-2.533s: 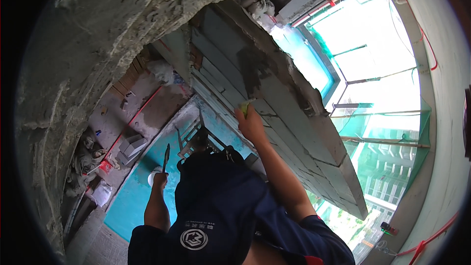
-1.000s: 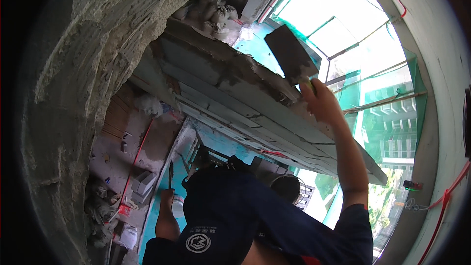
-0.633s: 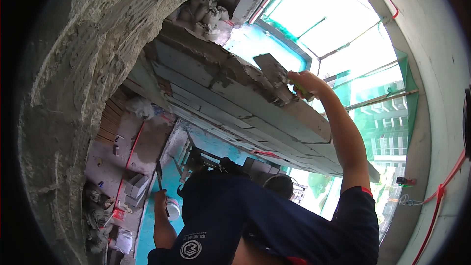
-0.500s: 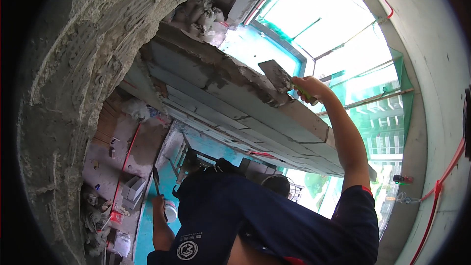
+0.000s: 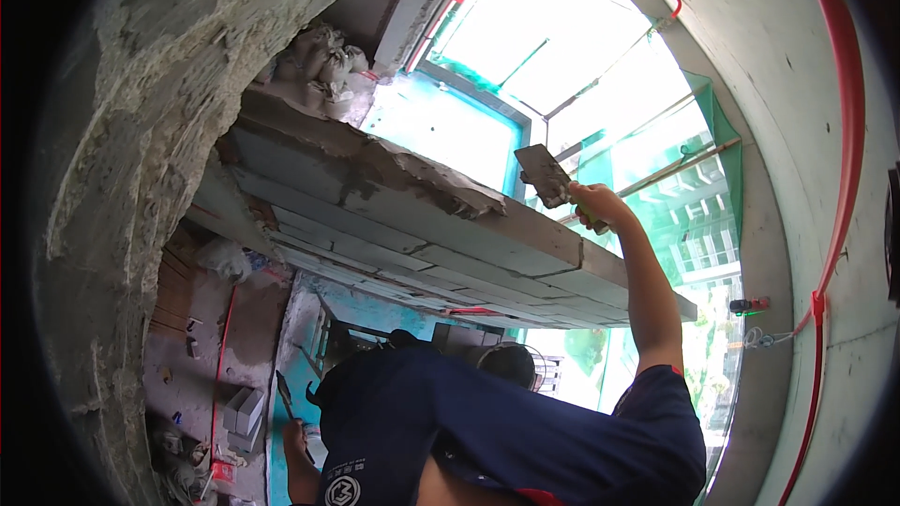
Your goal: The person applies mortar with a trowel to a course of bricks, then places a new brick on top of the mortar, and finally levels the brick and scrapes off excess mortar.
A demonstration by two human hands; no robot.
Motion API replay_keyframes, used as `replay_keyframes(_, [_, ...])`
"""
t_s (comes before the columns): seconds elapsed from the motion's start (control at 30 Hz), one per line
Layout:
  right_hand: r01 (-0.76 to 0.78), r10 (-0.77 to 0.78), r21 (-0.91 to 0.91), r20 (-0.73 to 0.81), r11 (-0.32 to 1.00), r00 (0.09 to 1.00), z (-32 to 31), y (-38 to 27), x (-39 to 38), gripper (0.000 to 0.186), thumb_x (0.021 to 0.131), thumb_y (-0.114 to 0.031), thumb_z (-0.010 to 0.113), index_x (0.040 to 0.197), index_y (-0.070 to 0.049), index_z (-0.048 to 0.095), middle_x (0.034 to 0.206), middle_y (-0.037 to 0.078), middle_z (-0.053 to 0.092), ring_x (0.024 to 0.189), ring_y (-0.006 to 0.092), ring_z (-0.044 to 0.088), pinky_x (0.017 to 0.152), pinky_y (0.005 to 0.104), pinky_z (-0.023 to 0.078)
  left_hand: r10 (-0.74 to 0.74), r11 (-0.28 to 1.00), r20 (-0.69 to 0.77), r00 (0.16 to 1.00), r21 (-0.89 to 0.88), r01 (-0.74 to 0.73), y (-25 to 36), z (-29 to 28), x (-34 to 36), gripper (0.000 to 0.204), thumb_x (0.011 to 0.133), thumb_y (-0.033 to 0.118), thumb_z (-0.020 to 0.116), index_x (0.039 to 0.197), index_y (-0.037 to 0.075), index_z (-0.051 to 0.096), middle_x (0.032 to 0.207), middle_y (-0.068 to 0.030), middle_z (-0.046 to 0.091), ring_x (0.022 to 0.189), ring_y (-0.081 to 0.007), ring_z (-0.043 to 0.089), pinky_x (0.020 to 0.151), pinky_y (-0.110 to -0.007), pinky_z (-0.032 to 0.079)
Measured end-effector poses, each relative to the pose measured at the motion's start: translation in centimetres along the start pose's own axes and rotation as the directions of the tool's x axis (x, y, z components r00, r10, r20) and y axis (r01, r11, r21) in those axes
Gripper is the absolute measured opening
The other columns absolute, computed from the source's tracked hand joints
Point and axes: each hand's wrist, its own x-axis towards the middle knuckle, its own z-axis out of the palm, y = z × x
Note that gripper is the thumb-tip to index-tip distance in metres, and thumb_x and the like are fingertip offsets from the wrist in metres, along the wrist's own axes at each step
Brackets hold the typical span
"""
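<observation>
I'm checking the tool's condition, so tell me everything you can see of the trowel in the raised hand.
The trowel has a flat, roughly rectangular blade that looks like dull grey metal, smeared with mortar. It is held up and tilted, blade toward the upper left, above the end of the mortar bed on the grey block wall, against the bright window. The right hand grips its handle, which the fingers mostly hide. Whether the blade touches the mortar cannot be told.

a flat grey trowel (image 5: 544, 174), blade tilted, is raised just above the mortar-topped block wall (image 5: 412, 225).
</observation>
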Motion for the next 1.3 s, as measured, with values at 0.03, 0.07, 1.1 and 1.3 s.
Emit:
replay_keyframes(0.03, [0.028,-0.03,0.036,0.055,0.999,0.998,-0.4,-0.5,-1.0,0.045,0.092,-0.044,0.051,0.077,-0.003,0.056,0.06,0.004,0.053,0.046,0.0131,0.051,0.042,0.0288,0.042,-0.102,0.992,-0.048,0.994,0.068,0.105,0.7,-0.6,0.8,0.015,0.09,0.024,0.05,0.096,0.01,0.053,0.054,-0.0026,0.041,0.04,-0.0152,0.036,0.036,-0.033,0.027])
replay_keyframes(0.07, [0.014,-0.02,0.061,0.109,0.998,0.994,-0.9,-0.7,-2.1,0.045,0.092,-0.044,0.051,0.076,-0.003,0.056,0.06,0.004,0.053,0.047,0.0127,0.051,0.042,0.0281,0.042,-0.102,0.992,-0.044,0.994,0.073,0.105,1.4,-0.4,0.8,0.015,0.09,0.024,0.05,0.096,0.01,0.053,0.054,-0.0026,0.041,0.04,-0.0152,0.036,0.036,-0.033,0.027])
replay_keyframes(1.1, [0.37,-0.411,0.339,0.054,0.865,0.91,24.3,1.6,-7.4,0.04,0.098,-0.043,0.041,0.082,-0.007,0.046,0.057,0.003,0.05,0.046,0.0116,0.047,0.045,0.0273,0.038,-0.255,0.957,-0.076,0.964,0.125,0.263,-0.8,-0.8,4.0,0.028,0.091,0.027,0.049,0.067,0.012,0.047,0.048,-0.0019,0.035,0.036,-0.0154,0.031,0.037,-0.035,0.024])
replay_keyframes(1.3, [0.514,-0.513,0.033,0.145,0.857,0.846,21.7,1.1,-7.7,0.04,0.097,-0.039,0.045,0.086,-0.002,0.052,0.066,0.013,0.059,0.053,0.0222,0.055,0.054,0.0356,0.045,-0.133,0.974,-0.005,0.991,0.183,0.131,7.2,2.5,0.7,0.023,0.088,0.025,0.055,0.071,0.01,0.051,0.047,-0.0013,0.034,0.035,-0.0141,0.028,0.036,-0.033,0.022])
